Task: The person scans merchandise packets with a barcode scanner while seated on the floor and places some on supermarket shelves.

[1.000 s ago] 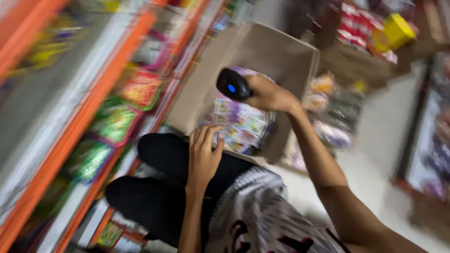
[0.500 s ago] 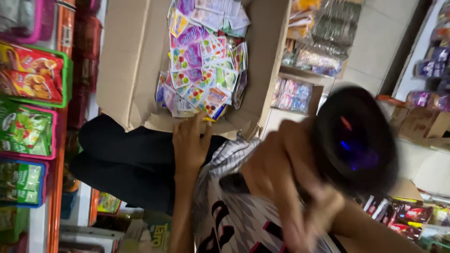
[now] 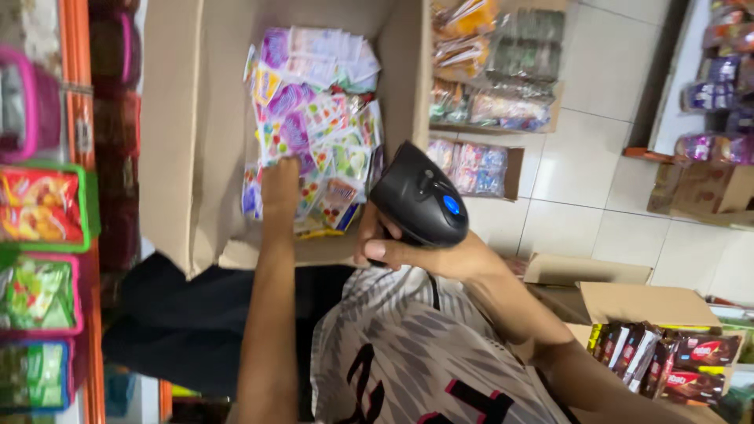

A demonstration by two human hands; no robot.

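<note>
While your left hand (image 3: 280,182) is down inside the box (image 3: 196,118), its fingers sit on the heap of sachets (image 3: 314,126); you cannot tell from this view whether they have closed on one or only press on the pile. Your right hand (image 3: 428,253) is clenched round the handle of the black scanner (image 3: 418,198), held just right of the box's near corner, with its blue button facing up.

The heap is loose and slanted, so dragging one sachet from under your fingers could, I judge, slide its neighbours toward the near wall of the box or bend them. The scanner head hangs close to the box's right wall; a quick swing could knock the cardboard. Its window also seems turned away from the sachets, so a trigger pull now might read nothing, or read the wrong pack.

The sachets are small, flat and glossy, in purple, pink, green and white with bright round fruit shapes. Left of the box, orange shelf rails (image 3: 75,118) carry pink and green baskets (image 3: 47,212) of red and green snack bags. Right of the box, a low carton (image 3: 479,165) holds clear pouches in pale colours. Farther right and nearer you, an open carton (image 3: 628,302) holds dark brown and red bars (image 3: 667,365).
</note>
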